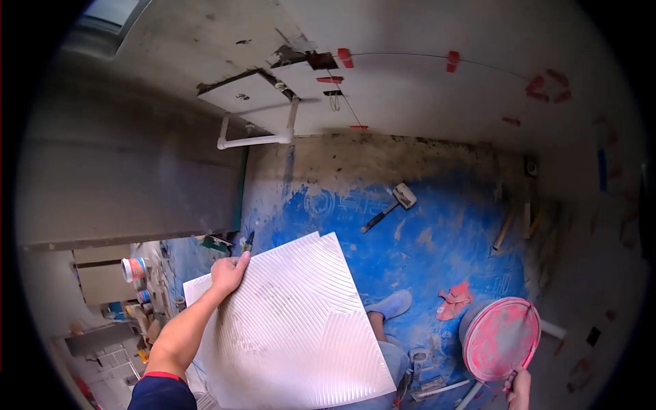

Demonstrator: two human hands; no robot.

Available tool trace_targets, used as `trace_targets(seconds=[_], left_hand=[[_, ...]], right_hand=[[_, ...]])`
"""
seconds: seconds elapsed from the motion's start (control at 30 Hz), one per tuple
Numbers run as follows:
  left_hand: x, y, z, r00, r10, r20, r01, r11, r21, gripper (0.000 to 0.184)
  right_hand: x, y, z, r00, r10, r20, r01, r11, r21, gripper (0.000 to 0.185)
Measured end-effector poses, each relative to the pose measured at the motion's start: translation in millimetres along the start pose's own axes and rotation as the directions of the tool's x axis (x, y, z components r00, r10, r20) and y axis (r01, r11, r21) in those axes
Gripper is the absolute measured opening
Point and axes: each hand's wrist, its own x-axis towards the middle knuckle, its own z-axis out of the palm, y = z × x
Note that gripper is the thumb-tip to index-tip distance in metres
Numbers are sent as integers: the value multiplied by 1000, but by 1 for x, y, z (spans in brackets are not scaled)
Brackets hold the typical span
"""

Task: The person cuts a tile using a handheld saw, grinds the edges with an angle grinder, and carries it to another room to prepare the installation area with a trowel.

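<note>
A large white tile [294, 335] with combed ridges across the face toward me is tilted in front of my body. My left hand [229, 273] is closed around its upper left edge, thumb pointing up. At the lower right, my right hand [520, 389] has its fingers curled at the lower rim of a round bucket [501, 339], whose top is smeared pink and grey. A crumpled pink cloth [454, 301] lies on the floor beside the bucket.
A mallet [404, 197] with a dark handle lies on the blue-coated floor [437, 253]. White pipes [256, 142] stick out from the wall, which carries red clips [453, 61]. A small tub [133, 269] and clutter are at left. My foot [391, 305] shows beyond the tile.
</note>
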Motion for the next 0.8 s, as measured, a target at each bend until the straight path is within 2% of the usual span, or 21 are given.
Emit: trace_targets(seconds=[0.07,0.1,0.17,0.2,0.27,0.3,0.37,0.43,0.5,0.57,0.63,0.7,0.73,0.77,0.8], left_hand=[[-3,-21,5,1000,-14,11,14,1000,-27,66],[-2,-27,8,1000,-21,-13,20,999,-44,67],[0,-38,19,998,-39,-39,36,996,-82,68],[1,-43,25,999,-13,-37,9,994,-110,70],[4,-44,27,1000,10,-30,-14,989,-147,71],[3,-36,22,1000,21,9,-20,992,-128,69],[3,-35,23,998,32,53,-26,993,-116,67],[5,-41,29,995,69,67,-57,984,-167,66],[4,-43,29,995,93,36,-86,983,-164,67],[3,-48,25,992,125,8,-123,981,-148,68],[1,-49,25,989,131,-70,-144,960,-239,65],[5,-52,25,991,134,-9,-131,956,-263,62],[6,-53,27,994,106,28,-93,951,-295,60],[5,-54,30,987,148,66,-122,945,-302,60],[7,-53,33,988,145,51,-124,946,-299,59]], right_hand=[[-29,-22,-26,996,86,-11,-85,995,46,25],[-64,-46,-23,999,-17,41,16,999,30,30],[-91,-80,-22,997,-64,48,61,997,46,34],[-95,-95,-17,996,-74,42,73,997,36,34],[-101,-121,-1,992,-9,128,-9,990,141,37],[-102,-124,11,992,-15,122,-2,991,135,37],[-99,-119,50,968,23,250,-96,955,280,44],[-94,-117,98,955,15,298,-127,923,364,42],[-87,-118,149,908,-13,418,-188,880,436,42],[-77,-118,197,909,-32,416,-181,869,460,43],[-66,-113,233,858,-94,506,-199,846,495,44],[-42,-97,251,728,-193,658,-242,826,510,37],[-53,-93,267,820,-170,547,-153,855,495,31],[-63,-84,277,891,-157,427,-68,882,466,29],[-47,-62,263,910,-178,374,78,960,268,32]])
